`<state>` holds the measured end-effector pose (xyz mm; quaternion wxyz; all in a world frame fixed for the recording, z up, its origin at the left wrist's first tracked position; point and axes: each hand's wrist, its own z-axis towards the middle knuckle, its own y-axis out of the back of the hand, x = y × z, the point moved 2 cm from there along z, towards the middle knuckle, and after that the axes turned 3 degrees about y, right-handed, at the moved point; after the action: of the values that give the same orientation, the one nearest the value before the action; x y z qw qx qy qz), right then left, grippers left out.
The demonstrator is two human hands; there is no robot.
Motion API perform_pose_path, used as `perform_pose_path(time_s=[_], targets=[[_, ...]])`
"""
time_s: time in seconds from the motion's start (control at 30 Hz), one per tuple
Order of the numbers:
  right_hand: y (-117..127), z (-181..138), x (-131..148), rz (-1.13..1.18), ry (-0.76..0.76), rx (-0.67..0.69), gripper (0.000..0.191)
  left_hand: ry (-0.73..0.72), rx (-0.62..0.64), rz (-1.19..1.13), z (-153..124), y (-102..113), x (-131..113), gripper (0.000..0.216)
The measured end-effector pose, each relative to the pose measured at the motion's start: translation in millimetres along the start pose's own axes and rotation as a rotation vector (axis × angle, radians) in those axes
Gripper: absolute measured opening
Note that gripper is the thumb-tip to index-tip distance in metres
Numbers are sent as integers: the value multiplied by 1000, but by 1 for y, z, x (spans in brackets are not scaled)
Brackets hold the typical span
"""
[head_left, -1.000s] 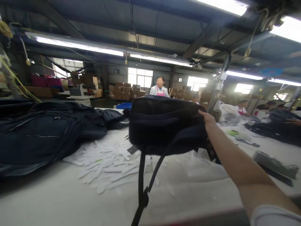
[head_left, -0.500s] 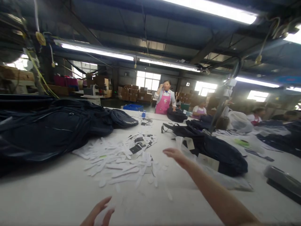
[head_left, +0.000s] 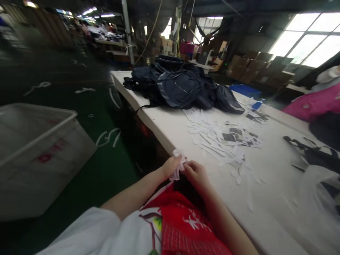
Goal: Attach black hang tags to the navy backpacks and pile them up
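Note:
My left hand (head_left: 171,166) and my right hand (head_left: 196,172) meet at the near edge of a long white table (head_left: 164,131). Both are closed round a small crumpled piece of clear plastic film (head_left: 178,165) held between them. Just beyond them lies a scatter of white paper strips and dark tags (head_left: 225,138). A heap of dark blue backpacks (head_left: 183,86) rests at the far end of the table.
A large white plastic bin (head_left: 34,148) stands on the green floor at the left. Another dark bag with straps (head_left: 316,156) lies at the right. A person in a pink apron (head_left: 316,102) is at the right edge. Cardboard boxes (head_left: 255,65) stack by the windows.
The view has swung left and down. My right hand let go of the dark bag it held up, and both hands came together at the table edge on the plastic film.

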<state>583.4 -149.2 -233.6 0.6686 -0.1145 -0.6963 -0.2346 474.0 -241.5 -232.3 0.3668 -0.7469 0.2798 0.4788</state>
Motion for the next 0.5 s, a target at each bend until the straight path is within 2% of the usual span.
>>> perform_pose_path(time_s=[0.17, 0.27, 0.37, 0.5], targets=[[-17, -11, -6, 96, 7, 8, 41, 68, 76, 33, -16, 6, 23, 69], [-23, -15, -7, 96, 11, 12, 30, 111, 101, 101, -20, 7, 36, 65], [-18, -12, -9, 100, 13, -110, 28, 47, 130, 207, -18, 12, 37, 53], [-1, 4, -13, 311, -33, -289, 41, -38, 187, 365, -10, 22, 30, 37]])
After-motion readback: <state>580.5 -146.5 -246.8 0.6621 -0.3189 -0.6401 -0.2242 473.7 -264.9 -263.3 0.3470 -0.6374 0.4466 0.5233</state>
